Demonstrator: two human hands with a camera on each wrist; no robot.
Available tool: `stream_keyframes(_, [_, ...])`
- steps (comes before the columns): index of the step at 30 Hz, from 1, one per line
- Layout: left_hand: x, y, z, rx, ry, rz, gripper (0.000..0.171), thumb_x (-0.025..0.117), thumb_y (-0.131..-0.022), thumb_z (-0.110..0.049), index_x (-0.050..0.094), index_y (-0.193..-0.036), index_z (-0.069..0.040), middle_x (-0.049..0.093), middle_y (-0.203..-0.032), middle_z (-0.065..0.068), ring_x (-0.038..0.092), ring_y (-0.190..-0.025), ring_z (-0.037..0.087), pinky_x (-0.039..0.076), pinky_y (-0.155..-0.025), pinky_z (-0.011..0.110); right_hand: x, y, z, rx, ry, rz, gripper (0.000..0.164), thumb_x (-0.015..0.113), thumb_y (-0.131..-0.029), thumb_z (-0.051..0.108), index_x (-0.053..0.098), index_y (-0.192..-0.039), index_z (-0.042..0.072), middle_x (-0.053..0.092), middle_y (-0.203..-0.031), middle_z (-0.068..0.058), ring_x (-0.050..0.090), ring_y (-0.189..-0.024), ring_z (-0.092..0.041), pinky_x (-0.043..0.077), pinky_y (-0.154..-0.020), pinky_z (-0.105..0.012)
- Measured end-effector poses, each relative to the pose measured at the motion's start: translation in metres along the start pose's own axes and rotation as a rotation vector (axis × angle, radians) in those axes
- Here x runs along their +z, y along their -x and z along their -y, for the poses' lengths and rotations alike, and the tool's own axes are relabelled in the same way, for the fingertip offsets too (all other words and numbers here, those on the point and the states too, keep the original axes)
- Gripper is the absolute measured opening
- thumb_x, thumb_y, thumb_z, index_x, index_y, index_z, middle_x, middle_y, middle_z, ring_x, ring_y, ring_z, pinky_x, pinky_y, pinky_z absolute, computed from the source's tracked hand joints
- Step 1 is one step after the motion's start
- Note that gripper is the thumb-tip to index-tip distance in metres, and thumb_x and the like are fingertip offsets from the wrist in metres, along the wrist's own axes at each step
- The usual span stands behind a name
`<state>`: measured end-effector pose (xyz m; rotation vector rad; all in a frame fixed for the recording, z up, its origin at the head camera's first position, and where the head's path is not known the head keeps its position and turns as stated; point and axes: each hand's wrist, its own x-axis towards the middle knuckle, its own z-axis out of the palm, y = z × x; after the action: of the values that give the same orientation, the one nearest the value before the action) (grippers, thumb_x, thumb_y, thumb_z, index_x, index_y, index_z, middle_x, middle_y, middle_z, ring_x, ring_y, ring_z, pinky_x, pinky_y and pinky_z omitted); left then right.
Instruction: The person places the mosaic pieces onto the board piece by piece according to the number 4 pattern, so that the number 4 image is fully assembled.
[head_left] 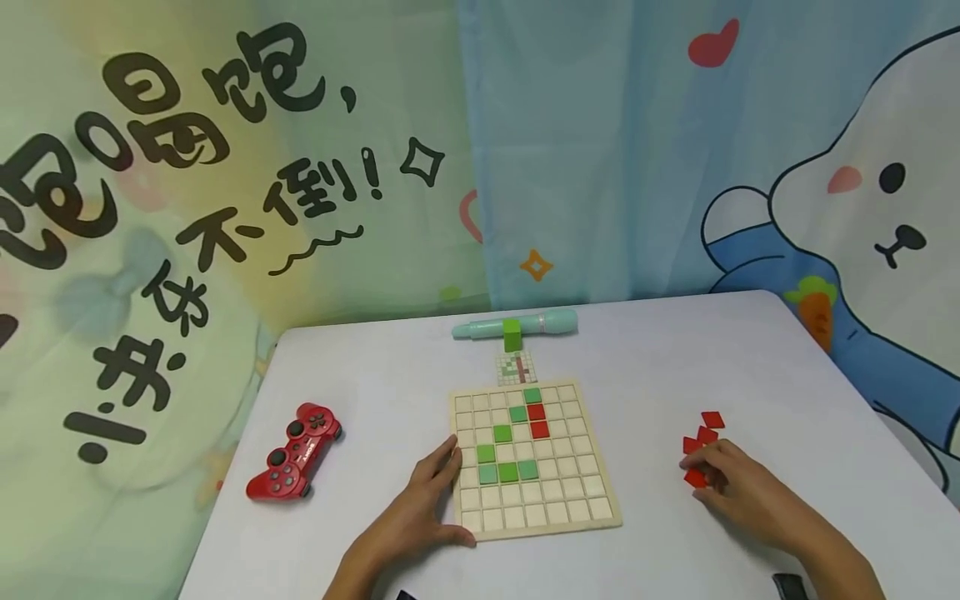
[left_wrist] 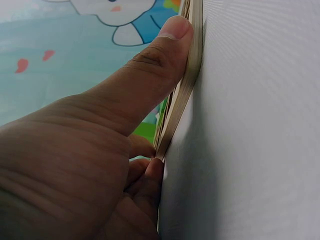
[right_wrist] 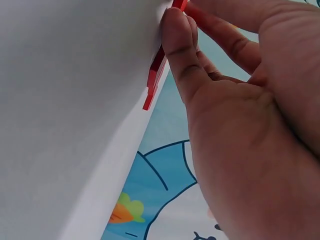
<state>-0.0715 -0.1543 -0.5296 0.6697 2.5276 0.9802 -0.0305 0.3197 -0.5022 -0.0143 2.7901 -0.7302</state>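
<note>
Left hand [head_left: 423, 504] is clasped to the left side of the central board [head_left: 547, 530]; one red tile [head_left: 695, 478] is pinched by the right hand [head_left: 738, 483]; seven green tiles [head_left: 508, 472] and two reds [head_left: 539, 429] are seated; loose tiles [head_left: 712, 419] are left beside that grip; open room is offered by the surface [head_left: 652, 358] between, its slanting edge seen rightward.

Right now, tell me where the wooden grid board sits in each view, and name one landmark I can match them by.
Head: wooden grid board at lower centre, the left hand at its near left corner.
Left wrist: upper middle, nearly edge-on, slanting down from the top edge.
Right wrist: not in it.
Shared landmark: the white cartoon animal on the backdrop, partly cropped in every view.
</note>
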Motion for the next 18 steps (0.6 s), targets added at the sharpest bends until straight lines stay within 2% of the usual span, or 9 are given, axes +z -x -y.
stream_keyframes(2, [0.000,0.000,0.000,0.002,-0.005,0.000,0.124,0.096,-0.074,-0.048,0.028,-0.168,-0.005,0.014,-0.181,0.008,0.020,-0.165,0.039,0.036,-0.126,0.057,0.000,0.000,0.001,0.002,0.000,0.010,0.041,0.088,-0.086,0.013,0.070,-0.123,0.011,0.062,-0.115,-0.007,0.058,-0.099,-0.018,0.063,-0.081,-0.028])
stream_keyframes(4, [0.000,0.000,0.000,0.004,-0.008,0.000,0.124,0.095,-0.073,-0.048,0.028,-0.168,-0.005,0.014,-0.181,0.008,0.020,-0.165,0.039,0.036,-0.126,0.057,0.001,0.000,0.003,-0.011,0.005,0.002,0.036,0.086,-0.087,0.012,0.071,-0.120,0.013,0.064,-0.117,-0.008,0.060,-0.104,-0.023,0.065,-0.087,-0.038])
stream_keyframes(6, [0.000,0.001,0.000,0.006,-0.012,-0.002,0.124,0.095,-0.073,-0.048,0.028,-0.168,-0.005,0.014,-0.181,0.008,0.020,-0.165,0.039,0.036,-0.126,0.057,0.001,0.000,0.010,-0.046,0.024,-0.019,0.033,0.086,-0.088,0.011,0.073,-0.117,0.015,0.066,-0.118,-0.006,0.060,-0.109,-0.025,0.064,-0.093,-0.048])
stream_keyframes(8, [0.000,0.001,0.000,0.007,-0.013,-0.002,0.124,0.095,-0.073,-0.048,0.028,-0.168,-0.005,0.014,-0.181,0.008,0.020,-0.165,0.039,0.036,-0.126,0.057,0.000,-0.003,0.020,-0.101,0.045,-0.039,0.029,0.085,-0.089,0.011,0.074,-0.115,0.017,0.066,-0.118,-0.004,0.060,-0.112,-0.026,0.062,-0.095,-0.051])
stream_keyframes(11, [0.000,0.001,0.000,0.006,-0.017,-0.005,0.124,0.096,-0.073,-0.048,0.028,-0.168,-0.005,0.014,-0.181,0.008,0.020,-0.165,0.039,0.037,-0.126,0.057,-0.003,-0.012,0.044,-0.202,0.067,-0.053,0.025,0.083,-0.092,0.014,0.073,-0.114,0.021,0.066,-0.117,0.003,0.060,-0.110,-0.019,0.063,-0.094,-0.042])
stream_keyframes(14, [0.000,0.001,0.000,0.003,-0.018,-0.005,0.124,0.096,-0.073,-0.048,0.028,-0.168,-0.005,0.014,-0.181,0.008,0.020,-0.165,0.039,0.036,-0.126,0.057,-0.004,-0.028,0.071,-0.308,0.049,-0.020,0.026,0.081,-0.094,0.014,0.071,-0.117,0.021,0.064,-0.122,0.004,0.059,-0.107,-0.013,0.062,-0.089,-0.031])
stream_keyframes(18, [0.000,0.000,0.000,0.006,-0.015,-0.004,0.123,0.095,-0.074,-0.048,0.028,-0.168,-0.005,0.014,-0.181,0.008,0.020,-0.165,0.039,0.036,-0.126,0.057,0.006,-0.053,0.103,-0.455,0.010,0.051,0.026,0.079,-0.096,0.012,0.071,-0.121,0.017,0.062,-0.123,0.003,0.058,-0.107,-0.012,0.059,-0.087,-0.025])
